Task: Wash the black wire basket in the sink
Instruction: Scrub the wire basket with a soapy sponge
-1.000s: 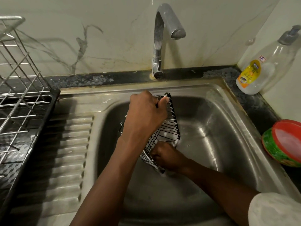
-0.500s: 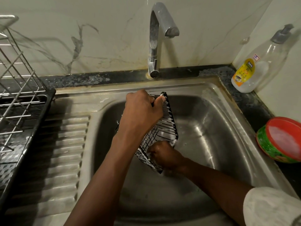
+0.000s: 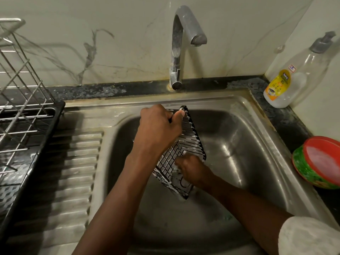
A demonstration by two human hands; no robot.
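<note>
A pale veined wall and a dark speckled worktop (image 3: 287, 122) are seen around a dull stainless-steel sink (image 3: 242, 109) with a ribbed drainboard on its left. A rectangular black wire basket (image 3: 193, 142), streaked with white foam, is held tilted on edge inside the basin. Its upper rim is gripped by the left hand (image 3: 158, 126), fingers curled tight and thumb laid along the wire. The right hand (image 3: 191, 168) is pressed against the mesh lower down, fingers bent; whether anything is held in it cannot be told.

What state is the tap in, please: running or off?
Off: no stream falls from the tap into the sink.
</note>
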